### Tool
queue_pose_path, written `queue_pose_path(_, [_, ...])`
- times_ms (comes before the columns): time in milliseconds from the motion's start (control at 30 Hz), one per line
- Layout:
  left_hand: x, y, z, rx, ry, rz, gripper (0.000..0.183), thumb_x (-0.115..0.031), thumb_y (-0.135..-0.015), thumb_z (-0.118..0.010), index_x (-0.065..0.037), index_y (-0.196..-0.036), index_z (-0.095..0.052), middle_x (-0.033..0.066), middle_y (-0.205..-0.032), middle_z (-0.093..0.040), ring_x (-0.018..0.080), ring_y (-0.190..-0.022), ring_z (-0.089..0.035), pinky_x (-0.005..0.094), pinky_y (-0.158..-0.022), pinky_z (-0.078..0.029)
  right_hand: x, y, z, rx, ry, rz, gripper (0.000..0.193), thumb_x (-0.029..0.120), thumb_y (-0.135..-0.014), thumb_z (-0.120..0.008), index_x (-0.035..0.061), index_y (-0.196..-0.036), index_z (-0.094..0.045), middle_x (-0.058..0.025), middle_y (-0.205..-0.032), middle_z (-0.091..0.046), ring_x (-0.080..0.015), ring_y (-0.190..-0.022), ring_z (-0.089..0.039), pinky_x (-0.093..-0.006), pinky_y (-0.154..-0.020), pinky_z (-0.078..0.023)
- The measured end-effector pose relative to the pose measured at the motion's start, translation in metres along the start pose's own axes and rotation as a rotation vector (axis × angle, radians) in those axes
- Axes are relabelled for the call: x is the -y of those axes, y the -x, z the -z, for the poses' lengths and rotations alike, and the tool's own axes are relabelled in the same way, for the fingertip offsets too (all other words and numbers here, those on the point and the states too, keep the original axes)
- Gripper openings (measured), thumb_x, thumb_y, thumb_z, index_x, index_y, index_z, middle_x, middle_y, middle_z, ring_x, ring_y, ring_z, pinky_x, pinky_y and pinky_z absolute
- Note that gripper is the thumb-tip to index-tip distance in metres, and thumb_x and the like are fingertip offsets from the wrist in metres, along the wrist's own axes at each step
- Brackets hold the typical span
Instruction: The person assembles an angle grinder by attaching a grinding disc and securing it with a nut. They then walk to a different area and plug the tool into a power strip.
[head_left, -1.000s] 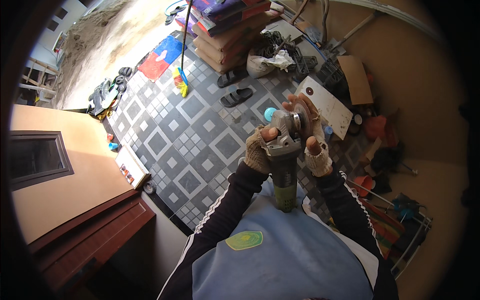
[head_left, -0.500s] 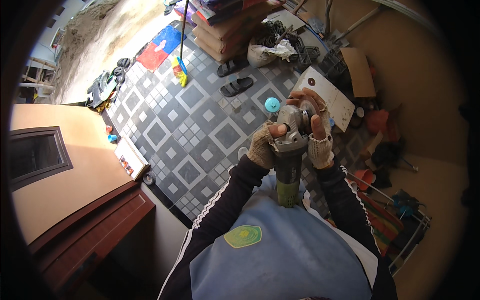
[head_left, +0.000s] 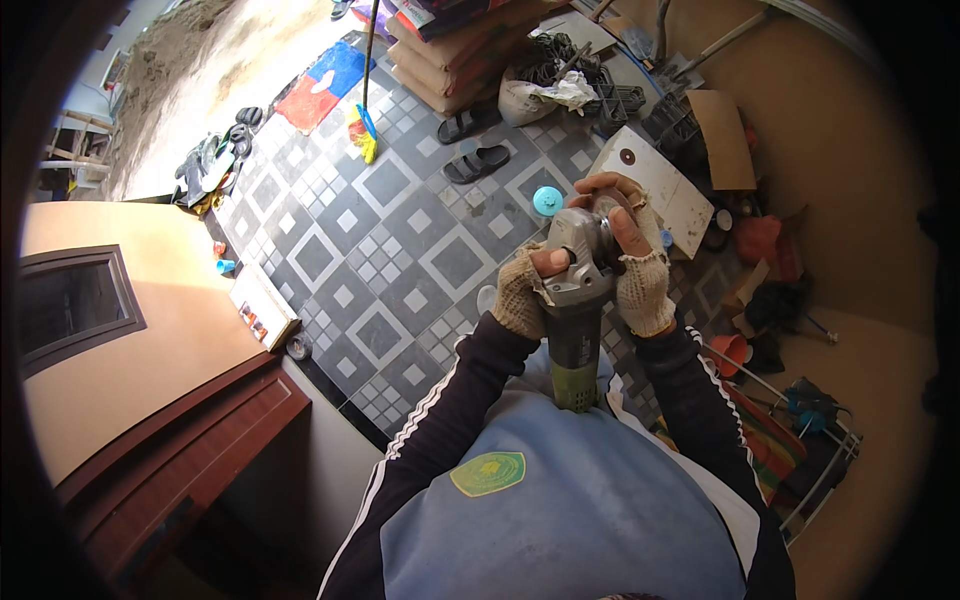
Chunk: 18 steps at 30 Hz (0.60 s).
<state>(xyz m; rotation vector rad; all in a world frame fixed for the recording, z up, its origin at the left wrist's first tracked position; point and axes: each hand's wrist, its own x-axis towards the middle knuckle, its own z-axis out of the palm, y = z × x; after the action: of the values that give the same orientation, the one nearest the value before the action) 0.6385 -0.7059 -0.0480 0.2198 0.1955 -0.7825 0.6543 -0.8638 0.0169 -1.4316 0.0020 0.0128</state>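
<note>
In the head view, the person stands over a grey patterned tile floor [head_left: 400,250] and holds an angle grinder [head_left: 575,300] upright in front of the chest, its green tail end pointing down toward the blue shirt and its metal head pointing away. The left hand [head_left: 520,295], in a knitted fingerless glove, has its grip clenched around the grinder's body just below the head, thumb lying across the grey housing. The right hand [head_left: 635,265], gloved the same way, is closed over the head of the grinder, fingers curled around the disc [head_left: 600,205] at its far side; the disc is mostly hidden by that hand.

On the floor just beyond the grinder lies a small round blue lid [head_left: 546,200]. A white board [head_left: 655,190] leans near the right wall. A pair of dark sandals [head_left: 475,145] lies toward the far edge of the floor, beside stacked sacks [head_left: 450,60] and a broom [head_left: 362,130]. At the left edge a wooden door [head_left: 110,330] stands open.
</note>
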Motion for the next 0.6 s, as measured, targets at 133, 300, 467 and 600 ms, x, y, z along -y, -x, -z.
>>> queue_pose_path(133, [-0.002,0.003,-0.003,0.037,0.005,0.049,0.059,-0.029,-0.083,-0.077,0.006,-0.127,-0.060,0.0172,-0.110,-0.071,0.0268,-0.093,-0.074,0.0385,-0.086,-0.062,0.000,-0.001,-0.004,0.072,-0.078,0.158,0.055,0.044,-0.097,-0.065,0.0033,-0.132,-0.054,-0.0162,-0.132,-0.057,-0.0244,-0.124,-0.059,-0.0386,-0.108,-0.047])
queue_pose_path(300, [-0.001,0.005,-0.012,-0.022,-0.067,0.026,0.057,-0.030,-0.082,-0.078,0.005,-0.125,-0.062,0.0155,-0.109,-0.072,0.0258,-0.093,-0.074,0.0378,-0.086,-0.061,0.012,0.004,-0.005,-0.004,-0.115,0.019,0.044,0.035,-0.100,-0.065,0.0033,-0.129,-0.057,-0.0106,-0.123,-0.060,-0.0184,-0.113,-0.058,-0.0325,-0.102,-0.046])
queue_pose_path(467, [-0.002,0.005,-0.017,-0.047,-0.111,0.029,0.054,-0.031,-0.083,-0.077,0.004,-0.122,-0.063,0.0138,-0.107,-0.072,0.0242,-0.091,-0.073,0.0361,-0.086,-0.061,0.028,0.005,-0.008,-0.059,-0.088,-0.083,0.036,0.034,-0.104,-0.057,0.0027,-0.121,-0.060,-0.0070,-0.110,-0.060,-0.0146,-0.104,-0.057,-0.0276,-0.092,-0.048])
queue_pose_path(600, [-0.004,0.004,-0.018,-0.057,-0.102,0.057,0.052,-0.031,-0.084,-0.076,0.003,-0.122,-0.064,0.0132,-0.105,-0.073,0.0239,-0.091,-0.073,0.0356,-0.086,-0.060,0.032,0.003,-0.011,-0.075,-0.095,-0.103,0.036,0.037,-0.103,-0.059,0.0034,-0.118,-0.062,-0.0045,-0.107,-0.058,-0.0121,-0.101,-0.055,-0.0251,-0.088,-0.048])
